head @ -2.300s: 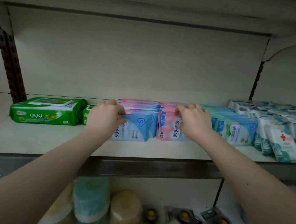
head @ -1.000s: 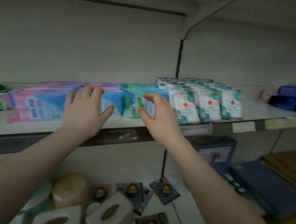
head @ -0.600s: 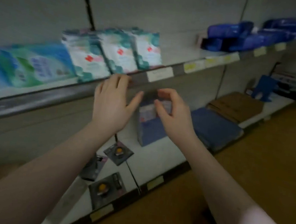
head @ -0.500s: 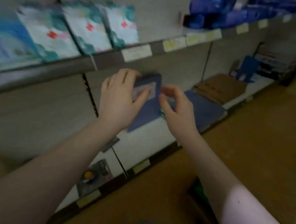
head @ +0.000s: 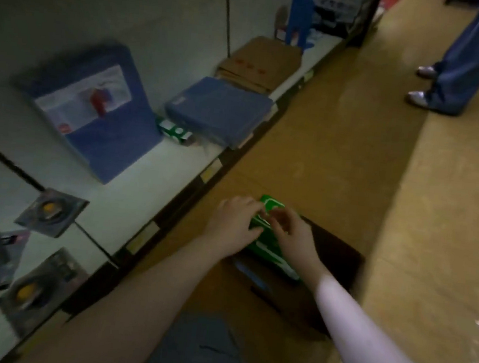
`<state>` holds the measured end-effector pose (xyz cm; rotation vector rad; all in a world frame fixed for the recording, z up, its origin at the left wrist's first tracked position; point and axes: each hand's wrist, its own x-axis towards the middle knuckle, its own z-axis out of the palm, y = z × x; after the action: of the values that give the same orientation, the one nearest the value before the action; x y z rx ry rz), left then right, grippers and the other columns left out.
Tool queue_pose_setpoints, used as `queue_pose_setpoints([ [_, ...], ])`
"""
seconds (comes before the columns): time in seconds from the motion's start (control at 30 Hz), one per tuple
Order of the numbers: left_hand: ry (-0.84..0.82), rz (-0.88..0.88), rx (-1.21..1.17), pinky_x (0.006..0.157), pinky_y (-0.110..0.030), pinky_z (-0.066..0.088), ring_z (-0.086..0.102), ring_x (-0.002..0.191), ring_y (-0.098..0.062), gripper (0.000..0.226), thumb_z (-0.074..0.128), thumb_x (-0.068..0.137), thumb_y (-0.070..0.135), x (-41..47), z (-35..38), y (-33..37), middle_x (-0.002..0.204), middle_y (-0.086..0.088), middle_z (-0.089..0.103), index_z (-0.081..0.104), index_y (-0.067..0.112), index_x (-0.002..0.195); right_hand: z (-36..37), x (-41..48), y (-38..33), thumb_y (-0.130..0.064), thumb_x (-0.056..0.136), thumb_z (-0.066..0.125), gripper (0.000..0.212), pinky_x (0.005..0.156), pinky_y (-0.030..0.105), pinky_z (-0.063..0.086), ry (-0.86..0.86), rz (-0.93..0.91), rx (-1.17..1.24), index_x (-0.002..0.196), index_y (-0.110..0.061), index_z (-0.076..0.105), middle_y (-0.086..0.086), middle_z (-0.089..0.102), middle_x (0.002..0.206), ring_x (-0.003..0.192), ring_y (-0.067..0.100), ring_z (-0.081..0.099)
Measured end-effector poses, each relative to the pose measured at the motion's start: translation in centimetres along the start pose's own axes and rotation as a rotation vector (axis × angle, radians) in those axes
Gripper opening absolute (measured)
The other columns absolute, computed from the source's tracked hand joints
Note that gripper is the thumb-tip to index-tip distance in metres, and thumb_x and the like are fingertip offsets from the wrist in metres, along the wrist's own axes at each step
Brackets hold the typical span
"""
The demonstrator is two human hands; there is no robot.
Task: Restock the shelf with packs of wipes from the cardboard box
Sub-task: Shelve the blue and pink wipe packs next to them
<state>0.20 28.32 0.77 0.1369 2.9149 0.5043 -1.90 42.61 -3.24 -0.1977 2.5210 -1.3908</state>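
Note:
A dark cardboard box (head: 332, 268) stands open on the wooden floor beside the bottom shelf. Green packs of wipes (head: 269, 251) lie inside it, with something blue (head: 248, 271) below them. Both hands are down in the box on the topmost green pack (head: 271, 206). My left hand (head: 232, 222) holds its left side, fingers curled over the top and thumb along the edge. My right hand (head: 293, 234) curls its fingers onto the pack from the right. The picture is blurred, so the grips are not sharp.
The bottom shelf (head: 157, 166) runs along the left with blue flat packs (head: 219, 111), a leaning blue package (head: 92, 106), brown cartons (head: 259, 62) and blister cards (head: 49, 211). A person's legs in jeans (head: 464, 57) stand at the top right. My knee (head: 199, 351) is below.
I have turned from the wipes shelf down to the floor. Both hands left the shelved packs, swung down to the right and now rest on a green pack in the box.

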Motion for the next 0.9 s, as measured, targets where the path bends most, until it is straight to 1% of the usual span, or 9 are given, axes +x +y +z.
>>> queue_pose_setpoints([
  [0.1,-0.211,-0.049,-0.089,0.092,-0.033,0.046,0.052,0.111,-0.018,0.021,0.059,0.089,0.021,1.8,5.6,-1.0,0.117,0.002,0.055,0.059,0.022,0.11,2.4,0.1,6.1,-0.015,0.092,0.054,0.021,0.08,0.023,0.042,-0.14,0.143,-0.162,0.111,-0.014,0.062,0.004,0.066,0.109,0.102,0.017,0.061],
  [0.23,-0.424,-0.109,-0.109,0.085,-0.036,0.052,0.058,0.104,-0.023,0.027,0.054,0.089,0.006,4.2,11.3,-2.8,0.115,-0.004,0.06,0.062,0.016,0.113,5.4,0.2,11.7,-0.013,0.092,0.05,0.025,0.08,0.027,0.046,-0.289,0.288,-0.259,0.112,-0.014,0.063,0.006,0.065,0.113,0.102,0.02,0.06],
  [0.33,-0.527,-0.151,0.068,0.069,-0.032,0.049,0.058,0.088,-0.023,0.026,0.048,0.089,0.001,5.2,13.8,-3.7,0.091,-0.005,0.057,0.062,0.013,0.107,6.5,0.2,13.6,-0.017,0.091,0.051,0.027,0.087,0.033,0.05,-0.336,0.334,-0.289,0.114,-0.015,0.064,0.005,0.064,0.117,0.102,0.019,0.059],
  [0.4,-0.548,-0.151,0.205,0.066,-0.03,0.045,0.056,0.085,-0.022,0.02,0.048,0.089,0.0,5.6,14.8,-3.8,0.086,-0.004,0.053,0.06,0.013,0.098,6.8,0.3,14.2,-0.018,0.092,0.051,0.028,0.086,0.03,0.049,-0.329,0.36,-0.267,0.118,-0.015,0.061,0.004,0.061,0.119,0.104,0.018,0.058],
  [0.47,-0.585,-0.146,0.277,0.069,-0.03,0.044,0.058,0.094,-0.023,0.015,0.049,0.09,0.001,5.9,15.9,-3.8,0.1,-0.007,0.057,0.055,0.015,0.089,6.7,0.0,14.3,-0.018,0.092,0.051,0.028,0.084,0.027,0.047,-0.299,0.368,-0.236,0.119,-0.016,0.058,0.001,0.06,0.118,0.105,0.017,0.057],
  [0.53,-0.593,-0.164,0.288,0.071,-0.03,0.045,0.057,0.096,-0.021,0.018,0.05,0.091,0.004,6.5,16.9,-3.8,0.1,-0.006,0.057,0.049,0.017,0.078,6.2,-0.2,14.3,-0.02,0.092,0.051,0.027,0.082,0.027,0.048,-0.266,0.359,-0.212,0.118,-0.019,0.058,0.0,0.061,0.114,0.102,0.015,0.058],
  [0.6,-0.58,-0.189,0.278,0.072,-0.031,0.047,0.059,0.099,-0.022,0.015,0.05,0.091,0.007,6.9,17.3,-3.9,0.1,-0.006,0.058,0.052,0.016,0.079,5.8,-0.4,14.1,-0.022,0.092,0.051,0.026,0.081,0.025,0.047,-0.248,0.336,-0.219,0.116,-0.02,0.059,-0.001,0.062,0.114,0.101,0.014,0.058],
  [0.7,-0.551,-0.198,0.219,0.074,-0.032,0.048,0.059,0.099,-0.023,0.014,0.052,0.09,0.007,6.8,17.0,-3.5,0.109,-0.007,0.06,0.06,0.011,0.1,4.9,-0.9,13.9,-0.022,0.091,0.052,0.027,0.088,0.026,0.046,-0.241,0.291,-0.219,0.118,-0.019,0.059,0.0,0.062,0.119,0.107,0.014,0.057],
  [0.9,-0.425,-0.107,-0.091,0.058,-0.029,0.041,0.053,0.074,-0.017,0.009,0.048,0.094,0.023,6.4,14.4,-3.7,0.086,0.003,0.054,0.049,0.029,0.086,3.5,-1.3,12.2,-0.024,0.089,0.057,0.049,0.105,0.03,0.039,-0.251,0.183,-0.34,0.135,-0.023,0.044,0.001,0.049,0.137,0.125,0.017,0.047],
])
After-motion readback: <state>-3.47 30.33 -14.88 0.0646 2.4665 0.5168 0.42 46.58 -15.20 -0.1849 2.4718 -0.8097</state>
